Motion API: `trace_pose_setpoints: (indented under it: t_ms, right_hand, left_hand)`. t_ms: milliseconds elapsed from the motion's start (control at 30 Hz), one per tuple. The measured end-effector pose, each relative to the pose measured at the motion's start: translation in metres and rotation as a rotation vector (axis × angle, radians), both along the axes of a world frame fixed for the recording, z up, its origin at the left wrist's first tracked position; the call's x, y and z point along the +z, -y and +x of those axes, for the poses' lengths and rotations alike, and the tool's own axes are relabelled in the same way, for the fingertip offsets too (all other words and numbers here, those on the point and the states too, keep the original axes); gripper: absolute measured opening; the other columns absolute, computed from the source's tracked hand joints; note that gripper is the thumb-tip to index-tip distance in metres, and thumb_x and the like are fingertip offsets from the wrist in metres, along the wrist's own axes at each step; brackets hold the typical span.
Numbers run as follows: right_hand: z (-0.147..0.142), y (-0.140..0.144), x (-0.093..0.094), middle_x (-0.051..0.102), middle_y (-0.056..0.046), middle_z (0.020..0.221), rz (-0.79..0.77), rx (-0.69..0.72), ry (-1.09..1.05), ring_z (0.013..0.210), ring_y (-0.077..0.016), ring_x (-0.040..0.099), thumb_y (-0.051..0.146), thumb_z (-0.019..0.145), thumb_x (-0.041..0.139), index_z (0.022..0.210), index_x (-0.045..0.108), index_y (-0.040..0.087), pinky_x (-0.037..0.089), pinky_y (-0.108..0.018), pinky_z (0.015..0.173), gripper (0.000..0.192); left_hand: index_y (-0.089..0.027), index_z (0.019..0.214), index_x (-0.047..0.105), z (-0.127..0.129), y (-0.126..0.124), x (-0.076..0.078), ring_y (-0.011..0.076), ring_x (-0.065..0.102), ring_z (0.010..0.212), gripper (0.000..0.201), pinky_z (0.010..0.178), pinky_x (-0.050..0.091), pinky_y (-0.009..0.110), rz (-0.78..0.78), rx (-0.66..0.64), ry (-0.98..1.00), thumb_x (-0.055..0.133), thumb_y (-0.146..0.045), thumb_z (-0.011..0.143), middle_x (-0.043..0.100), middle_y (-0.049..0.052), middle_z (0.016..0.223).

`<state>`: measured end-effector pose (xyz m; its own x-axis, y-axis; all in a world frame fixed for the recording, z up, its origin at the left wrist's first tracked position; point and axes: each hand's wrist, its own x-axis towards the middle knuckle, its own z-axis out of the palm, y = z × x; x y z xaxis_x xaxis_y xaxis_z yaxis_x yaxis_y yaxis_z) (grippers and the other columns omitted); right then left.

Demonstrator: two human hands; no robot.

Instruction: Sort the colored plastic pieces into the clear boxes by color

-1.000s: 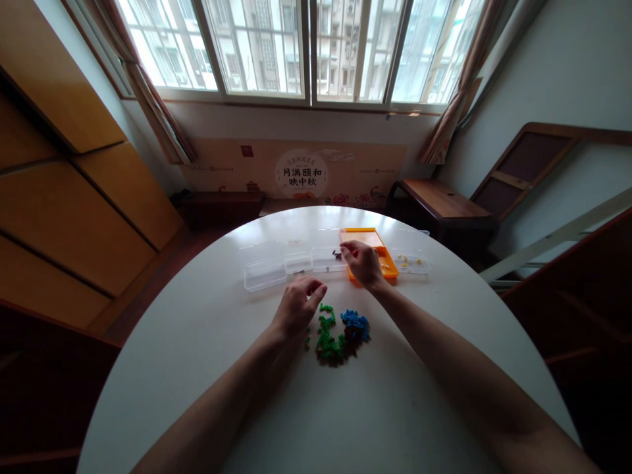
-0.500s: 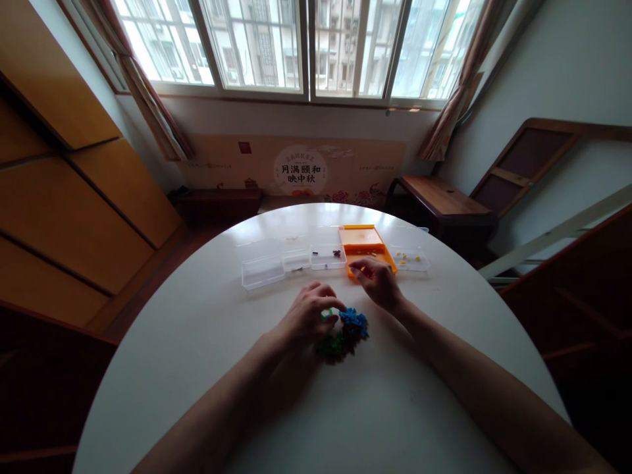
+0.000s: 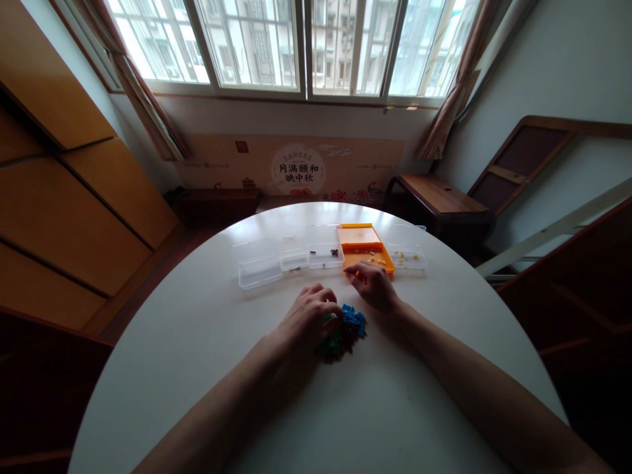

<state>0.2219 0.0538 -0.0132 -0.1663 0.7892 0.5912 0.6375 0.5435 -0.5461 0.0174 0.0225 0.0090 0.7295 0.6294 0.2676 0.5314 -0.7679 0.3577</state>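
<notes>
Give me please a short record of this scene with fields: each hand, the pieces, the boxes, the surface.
left hand: resting on the green pieces of the pile
right hand: just beyond the blue pieces, near the orange box; grip unclear
boxes: row of clear boxes, some holding a few small bits
surface: round white table

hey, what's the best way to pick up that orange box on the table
Probably take the orange box by its two long side walls, coming straight down from above. It lies flat and open on the table, with clear boxes close on either side, so a sideways grip has little room.
</notes>
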Motion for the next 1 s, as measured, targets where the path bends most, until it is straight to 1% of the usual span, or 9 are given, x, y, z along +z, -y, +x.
trace_pose_setpoints:
  t_ms: [100,200,300,400,533,700,800,900,1000]
  right_hand:
    - [-0.001,0.002,0.001,0.068,-0.004,0.079,-0.008,0.009,0.007,0.067,-0.0144,0.061,0.023,0.087,0.056,0.086,0.069,0.019,0.047,-0.026,0.066,0.014]
    - [-0.002,0.005,0.002,0.068,-0.004,0.082,-0.003,0.03,0.006,0.07,-0.0144,0.061,0.022,0.087,0.056,0.086,0.068,0.019,0.047,-0.025,0.067,0.013]
    - [-0.004,0.007,0.004,0.066,-0.003,0.077,0.022,0.065,0.011,0.065,-0.0128,0.06,0.021,0.086,0.056,0.086,0.068,0.019,0.046,-0.024,0.063,0.012]
    - [-0.008,0.011,0.006,0.064,-0.001,0.073,0.083,0.115,0.032,0.059,-0.0107,0.056,0.02,0.085,0.057,0.086,0.067,0.02,0.045,-0.022,0.059,0.01]
    - [-0.013,0.016,0.005,0.065,-0.001,0.074,0.169,0.191,0.104,0.055,-0.0093,0.054,0.022,0.085,0.058,0.087,0.067,0.02,0.044,-0.022,0.059,0.01]
    - [-0.015,0.018,0.003,0.066,-0.002,0.075,0.266,0.211,0.187,0.061,-0.0106,0.056,0.029,0.087,0.06,0.085,0.066,0.02,0.042,-0.024,0.063,0.011]
    - [-0.015,0.017,0.001,0.065,-0.002,0.074,0.313,0.223,0.232,0.064,-0.011,0.056,0.028,0.089,0.058,0.082,0.066,0.02,0.041,-0.023,0.064,0.012]
    - [-0.016,0.016,0.0,0.064,-0.001,0.072,0.338,0.221,0.255,0.063,-0.0104,0.054,0.027,0.09,0.057,0.08,0.065,0.02,0.04,-0.023,0.063,0.014]
    - [-0.017,0.015,0.002,0.063,-0.001,0.071,0.328,0.199,0.261,0.063,-0.0108,0.054,0.028,0.09,0.057,0.08,0.065,0.02,0.039,-0.023,0.063,0.015]
  left_hand:
    - [-0.025,0.082,0.069,0.0,-0.001,-0.001,0.0201,0.051,0.088,0.007,0.083,0.038,0.037,-0.013,0.005,-0.009,0.063,-0.021,0.081,0.065,0.004,0.093]
    - [-0.023,0.081,0.068,0.0,-0.004,0.0,0.0204,0.052,0.088,0.006,0.083,0.038,0.037,-0.039,0.022,0.013,0.063,-0.022,0.083,0.066,0.003,0.091]
    - [-0.02,0.08,0.067,-0.002,-0.007,0.004,0.0194,0.053,0.087,0.009,0.084,0.04,0.035,-0.087,0.082,0.13,0.061,-0.024,0.085,0.065,0.004,0.088]
    - [-0.018,0.079,0.066,-0.004,-0.011,0.006,0.0179,0.054,0.083,0.013,0.08,0.042,0.032,-0.142,0.149,0.263,0.059,-0.027,0.086,0.064,0.004,0.083]
    - [-0.017,0.079,0.065,-0.007,-0.016,0.002,0.0165,0.055,0.078,0.016,0.073,0.043,0.029,-0.197,0.212,0.352,0.057,-0.028,0.087,0.062,0.002,0.077]
    - [-0.017,0.078,0.066,-0.008,-0.018,-0.001,0.0168,0.055,0.078,0.019,0.073,0.043,0.028,-0.218,0.246,0.358,0.056,-0.03,0.087,0.062,0.002,0.076]
    - [-0.016,0.077,0.066,-0.007,-0.017,0.0,0.0171,0.055,0.078,0.02,0.073,0.043,0.028,-0.225,0.261,0.349,0.055,-0.031,0.086,0.062,0.003,0.077]
    - [-0.017,0.075,0.066,-0.007,-0.017,0.001,0.0174,0.055,0.078,0.022,0.072,0.043,0.028,-0.217,0.275,0.363,0.054,-0.031,0.086,0.063,0.003,0.076]
    - [-0.017,0.076,0.068,-0.008,-0.018,0.0,0.0177,0.056,0.079,0.026,0.072,0.043,0.028,-0.196,0.32,0.409,0.051,-0.032,0.088,0.064,0.004,0.077]
